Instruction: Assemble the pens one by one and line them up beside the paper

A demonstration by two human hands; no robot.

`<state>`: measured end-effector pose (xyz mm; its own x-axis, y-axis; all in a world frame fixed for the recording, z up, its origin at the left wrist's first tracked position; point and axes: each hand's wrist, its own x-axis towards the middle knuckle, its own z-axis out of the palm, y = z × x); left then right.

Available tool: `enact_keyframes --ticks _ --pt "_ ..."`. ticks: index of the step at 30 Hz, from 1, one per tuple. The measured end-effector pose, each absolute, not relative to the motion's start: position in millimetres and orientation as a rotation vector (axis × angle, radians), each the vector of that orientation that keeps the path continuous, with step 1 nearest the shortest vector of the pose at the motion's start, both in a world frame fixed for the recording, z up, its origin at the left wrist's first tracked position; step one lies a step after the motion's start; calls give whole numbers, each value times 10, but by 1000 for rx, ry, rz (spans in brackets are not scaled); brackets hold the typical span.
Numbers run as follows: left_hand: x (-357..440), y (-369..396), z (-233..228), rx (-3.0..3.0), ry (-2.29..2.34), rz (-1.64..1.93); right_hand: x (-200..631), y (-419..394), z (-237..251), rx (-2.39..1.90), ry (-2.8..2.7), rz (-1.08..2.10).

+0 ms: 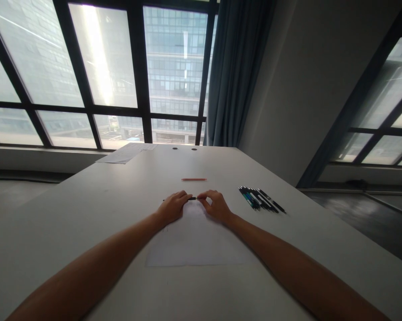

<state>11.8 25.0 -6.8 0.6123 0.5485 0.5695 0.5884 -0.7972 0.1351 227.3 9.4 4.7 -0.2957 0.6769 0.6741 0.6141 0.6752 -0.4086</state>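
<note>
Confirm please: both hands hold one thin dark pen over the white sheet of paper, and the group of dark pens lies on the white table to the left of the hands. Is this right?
Not quite. In the head view, the group of dark pens lies to the right of the hands, beyond the right hand. The rest holds: the left hand and right hand hold one thin dark pen over the white sheet of paper on the white table.

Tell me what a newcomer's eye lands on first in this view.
First, the two bare forearms reaching to the middle of the white table, where the left hand and right hand meet on a thin dark pen at the far edge of a sheet of paper. Next, the cluster of dark pens lying to the right, and a single orange pencil lying crosswise just beyond the hands.
</note>
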Motion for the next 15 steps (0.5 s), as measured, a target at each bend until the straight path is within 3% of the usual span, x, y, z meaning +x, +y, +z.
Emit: enact_keyframes --ticks 15 --pt "115 288 -119 -2819 -869 -1019 2195 71 65 -1182 -2158 -92"
